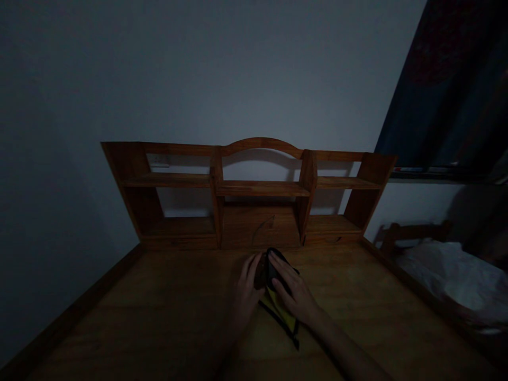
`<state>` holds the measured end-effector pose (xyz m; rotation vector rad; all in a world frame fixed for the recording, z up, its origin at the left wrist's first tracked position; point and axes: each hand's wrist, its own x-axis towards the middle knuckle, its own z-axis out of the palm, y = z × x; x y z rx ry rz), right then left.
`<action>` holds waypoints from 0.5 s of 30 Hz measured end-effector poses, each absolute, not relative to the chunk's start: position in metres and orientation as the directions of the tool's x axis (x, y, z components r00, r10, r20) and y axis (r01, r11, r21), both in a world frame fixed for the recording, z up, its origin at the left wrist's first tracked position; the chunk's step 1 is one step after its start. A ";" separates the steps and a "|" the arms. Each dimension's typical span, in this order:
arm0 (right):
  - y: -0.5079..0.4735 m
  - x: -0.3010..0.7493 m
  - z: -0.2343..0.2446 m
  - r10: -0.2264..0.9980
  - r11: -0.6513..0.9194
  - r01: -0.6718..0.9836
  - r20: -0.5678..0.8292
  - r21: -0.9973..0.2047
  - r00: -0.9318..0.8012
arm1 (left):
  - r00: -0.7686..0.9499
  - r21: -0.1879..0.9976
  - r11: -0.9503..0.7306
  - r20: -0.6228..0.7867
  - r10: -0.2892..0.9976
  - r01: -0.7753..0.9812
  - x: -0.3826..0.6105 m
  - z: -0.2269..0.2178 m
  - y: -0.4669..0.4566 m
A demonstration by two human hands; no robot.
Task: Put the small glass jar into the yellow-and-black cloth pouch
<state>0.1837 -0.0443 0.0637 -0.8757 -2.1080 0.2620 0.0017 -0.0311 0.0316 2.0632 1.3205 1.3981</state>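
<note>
Left hand (249, 283) gripping small dark object (260, 272), identity unclear, right hand (296, 293) gripping black-and-yellow pouch (280, 309), both near back edge of desk (178, 307), roughly midway between side edges

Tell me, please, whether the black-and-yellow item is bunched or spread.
Apparently bunched: the black-and-yellow item has its dark upper part gathered between the left hand and right hand.

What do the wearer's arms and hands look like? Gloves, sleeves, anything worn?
Left hand and right hand: both bare, no gloves. Right forearm slim, no sleeve or watch visible. Left forearm mostly lost in shadow. Too dark to rule out rings or small markings.
</note>
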 end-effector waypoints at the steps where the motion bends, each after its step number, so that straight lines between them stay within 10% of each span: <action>1: -0.045 0.184 0.064 0.670 0.734 0.499 0.608 -0.460 -0.425 | 0.118 0.670 -0.530 0.558 0.821 0.520 0.002 0.032 -0.032; 15: -0.043 0.183 0.057 0.664 0.744 0.497 0.583 -0.447 -0.469 | -0.186 0.739 -0.467 0.609 0.771 0.486 -0.003 0.030 -0.014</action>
